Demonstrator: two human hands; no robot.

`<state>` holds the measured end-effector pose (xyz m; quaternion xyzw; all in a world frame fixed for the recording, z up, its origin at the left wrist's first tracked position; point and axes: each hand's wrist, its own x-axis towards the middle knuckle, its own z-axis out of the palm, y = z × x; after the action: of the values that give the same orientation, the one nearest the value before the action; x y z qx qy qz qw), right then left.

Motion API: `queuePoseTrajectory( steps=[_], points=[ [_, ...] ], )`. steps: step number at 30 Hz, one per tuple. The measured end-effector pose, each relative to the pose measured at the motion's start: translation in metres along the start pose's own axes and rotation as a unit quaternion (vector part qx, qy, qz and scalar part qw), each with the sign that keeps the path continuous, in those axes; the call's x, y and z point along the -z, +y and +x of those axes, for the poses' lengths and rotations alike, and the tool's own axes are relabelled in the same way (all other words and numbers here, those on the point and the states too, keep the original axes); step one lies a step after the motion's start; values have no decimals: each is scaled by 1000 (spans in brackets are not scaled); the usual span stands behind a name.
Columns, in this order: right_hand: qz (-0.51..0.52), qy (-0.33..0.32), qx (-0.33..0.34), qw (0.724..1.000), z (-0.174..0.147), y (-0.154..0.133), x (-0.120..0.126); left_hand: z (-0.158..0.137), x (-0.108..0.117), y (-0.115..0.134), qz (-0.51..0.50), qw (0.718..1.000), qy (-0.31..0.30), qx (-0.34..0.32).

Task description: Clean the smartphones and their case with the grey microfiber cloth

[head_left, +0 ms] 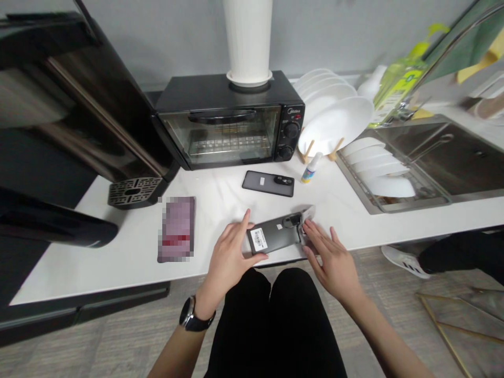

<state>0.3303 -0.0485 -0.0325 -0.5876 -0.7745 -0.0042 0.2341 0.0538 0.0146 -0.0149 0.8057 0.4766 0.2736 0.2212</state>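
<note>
From my remote post I look down on two bare hands in front of a black toaster oven (230, 128), its door shut; the dark grey phone (277, 237) is on the oven's near side, at the front edge of the white bench (136, 262), its back turned up and a white barcode label at its left end; I cannot tell whether it rests flat on the surface or is lifted slightly.

My left hand (229, 253), a watch (191, 315) on its wrist, holds the phone's labelled end between thumb and fingers, the index finger raised; my right hand (334, 262) lays its fingers, nearly straight and close together, on a crumpled whitish sheet (309, 212) at the camera end; I cannot tell whether they pinch it.

Between the oven and this phone lies a second phone (268, 182), also back up, apart from both hands; a small spray bottle (310, 169) stands just off the oven's near right corner; a purplish flat item (178, 220), blurred out, lies near the oven's front left; to the oven's right, white plates (336, 123) lean in a wooden rack, with stacked bowls (380, 168) beyond them at the sink (464, 152).
</note>
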Motion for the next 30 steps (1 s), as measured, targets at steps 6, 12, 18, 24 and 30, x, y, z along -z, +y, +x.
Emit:
queuePoseTrajectory(
  steps=[6,12,18,24,30],
  points=[
    [65,-14,16,998,41,-50,-21,-1,-3,-2,12,1000,10,-13],
    [154,-66,94,981,28,-99,-20,-5,-3,-1,55,998,22,-6],
    [52,-10,3,999,0,-28,-2,-1,0,3,26,1000,16,-3],
    [54,16,-27,998,41,-32,-19,0,-1,1,22,1000,10,-17],
    [150,-61,70,984,40,-108,-28,-4,-2,-1,52,998,17,-11]
  ],
)
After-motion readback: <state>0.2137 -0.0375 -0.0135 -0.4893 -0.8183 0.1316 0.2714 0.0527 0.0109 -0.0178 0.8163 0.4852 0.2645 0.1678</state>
